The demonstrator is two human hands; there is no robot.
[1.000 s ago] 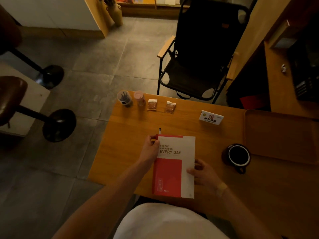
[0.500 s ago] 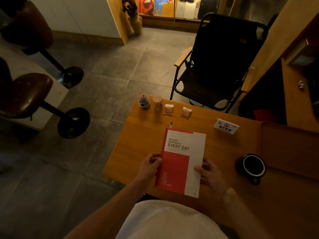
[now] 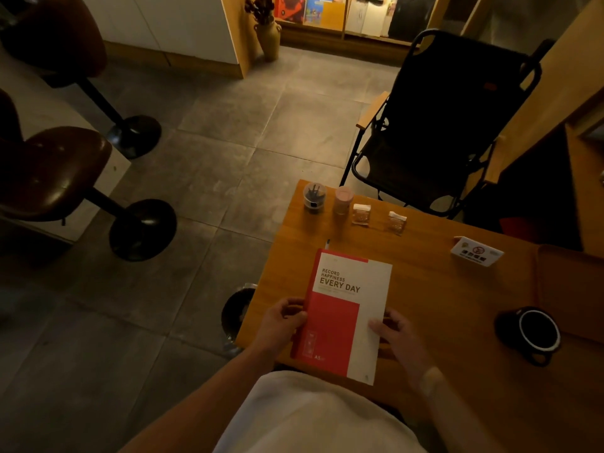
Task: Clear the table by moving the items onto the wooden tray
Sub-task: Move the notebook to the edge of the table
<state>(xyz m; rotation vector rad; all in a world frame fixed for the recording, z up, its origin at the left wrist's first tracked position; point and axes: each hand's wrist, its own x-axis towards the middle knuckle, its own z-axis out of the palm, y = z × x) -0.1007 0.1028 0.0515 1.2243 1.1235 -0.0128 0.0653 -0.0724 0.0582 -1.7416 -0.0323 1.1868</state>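
Note:
A red and white notebook (image 3: 344, 308) lies near the front edge of the wooden table (image 3: 434, 289). My left hand (image 3: 282, 322) grips its left edge. My right hand (image 3: 398, 335) holds its right edge, thumb on the cover. A pen tip (image 3: 327, 242) pokes out beyond the notebook's far edge. The wooden tray (image 3: 570, 282) sits at the right, partly cut off. A black mug (image 3: 532, 333) stands just in front of the tray. Along the far edge stand a clear cup (image 3: 314, 198), a pink cup (image 3: 343, 200) and two small packets (image 3: 361, 214), (image 3: 397, 222).
A small white sign (image 3: 477, 255) stands near the tray's far left corner. A black folding chair (image 3: 438, 132) faces the table's far side. Two dark bar stools (image 3: 55, 171) stand on the tiled floor at the left. A dark round base (image 3: 237, 313) shows below the table's left edge.
My left hand slid down the notebook's left edge from the top corner to the lower half. The notebook's near end has come up off the table. The camera view shifted left.

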